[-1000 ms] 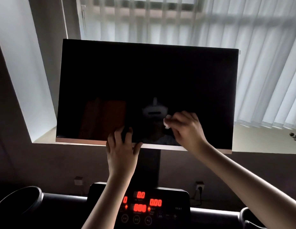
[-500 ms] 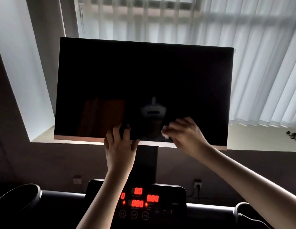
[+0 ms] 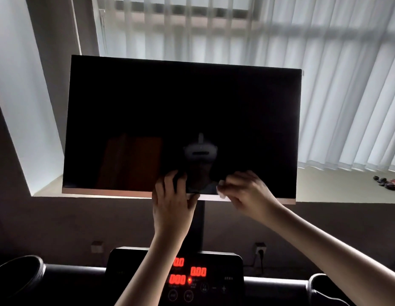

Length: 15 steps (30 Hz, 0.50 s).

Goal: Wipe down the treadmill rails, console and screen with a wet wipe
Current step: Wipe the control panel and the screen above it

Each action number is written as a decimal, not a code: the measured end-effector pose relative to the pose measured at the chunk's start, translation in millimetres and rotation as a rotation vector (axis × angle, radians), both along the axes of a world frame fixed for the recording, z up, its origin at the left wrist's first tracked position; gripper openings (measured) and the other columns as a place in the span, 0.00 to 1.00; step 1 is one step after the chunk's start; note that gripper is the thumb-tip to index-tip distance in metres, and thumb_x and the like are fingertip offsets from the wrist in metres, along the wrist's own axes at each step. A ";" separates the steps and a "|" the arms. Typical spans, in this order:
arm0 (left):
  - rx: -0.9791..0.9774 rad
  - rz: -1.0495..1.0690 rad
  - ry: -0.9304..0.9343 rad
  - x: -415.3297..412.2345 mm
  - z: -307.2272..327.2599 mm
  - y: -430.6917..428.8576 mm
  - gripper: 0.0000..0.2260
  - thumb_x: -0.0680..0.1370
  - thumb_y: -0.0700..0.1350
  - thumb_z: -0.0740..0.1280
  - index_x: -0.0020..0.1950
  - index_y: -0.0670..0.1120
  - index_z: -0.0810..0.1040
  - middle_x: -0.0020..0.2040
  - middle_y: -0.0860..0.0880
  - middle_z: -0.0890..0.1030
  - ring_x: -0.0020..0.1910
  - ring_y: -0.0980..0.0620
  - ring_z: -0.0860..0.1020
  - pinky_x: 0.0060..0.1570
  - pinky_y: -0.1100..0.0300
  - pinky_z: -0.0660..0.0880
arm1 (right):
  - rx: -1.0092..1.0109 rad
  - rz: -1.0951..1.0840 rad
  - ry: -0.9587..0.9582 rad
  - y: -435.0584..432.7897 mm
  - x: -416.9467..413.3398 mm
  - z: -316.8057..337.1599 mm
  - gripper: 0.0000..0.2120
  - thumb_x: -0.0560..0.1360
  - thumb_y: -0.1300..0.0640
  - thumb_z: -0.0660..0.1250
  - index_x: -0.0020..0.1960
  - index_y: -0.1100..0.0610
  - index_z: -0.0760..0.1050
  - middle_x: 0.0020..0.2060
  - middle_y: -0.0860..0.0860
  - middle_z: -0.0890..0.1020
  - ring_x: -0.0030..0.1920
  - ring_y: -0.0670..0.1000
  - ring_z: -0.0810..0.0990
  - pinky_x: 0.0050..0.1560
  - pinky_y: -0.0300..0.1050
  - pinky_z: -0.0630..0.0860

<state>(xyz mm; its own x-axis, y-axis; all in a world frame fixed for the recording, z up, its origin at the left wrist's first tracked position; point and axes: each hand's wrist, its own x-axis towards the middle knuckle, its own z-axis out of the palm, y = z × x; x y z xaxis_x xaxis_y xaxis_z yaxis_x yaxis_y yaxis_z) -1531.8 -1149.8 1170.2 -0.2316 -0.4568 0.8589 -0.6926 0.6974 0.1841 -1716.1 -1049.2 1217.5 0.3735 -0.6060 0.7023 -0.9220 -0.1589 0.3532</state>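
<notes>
Screen: dark, centre of frame; wiping under way at its lower edge.
Wet wipe: small white wad, bottom centre of Screen, touching the pale lower strip.
Right hand: fingers curled, pinching Wet wipe.
Left hand: fingers spread flat over the lower edge, bracing.
Technique: press lightly, sweep sideways in overlapping passes, brace firmly against panel swing.
Console: lower centre, red digits lit; probably next.
</notes>
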 end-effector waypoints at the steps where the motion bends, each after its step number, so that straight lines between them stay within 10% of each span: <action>1: -0.002 0.000 -0.001 -0.3 -0.4 -0.2 0.25 0.66 0.52 0.77 0.59 0.43 0.77 0.60 0.43 0.75 0.55 0.42 0.69 0.48 0.46 0.77 | 0.048 0.018 0.039 1.5 -1.7 1.4 0.07 0.70 0.61 0.72 0.40 0.49 0.80 0.36 0.45 0.77 0.38 0.51 0.78 0.39 0.45 0.70; 15: -0.011 -0.011 0.018 -1.2 -2.6 -1.1 0.25 0.65 0.51 0.78 0.58 0.43 0.78 0.59 0.43 0.74 0.54 0.42 0.69 0.46 0.46 0.77 | -0.415 -0.120 -0.235 -27.7 -13.8 54.9 0.05 0.72 0.63 0.71 0.42 0.54 0.83 0.35 0.52 0.78 0.34 0.57 0.78 0.35 0.48 0.73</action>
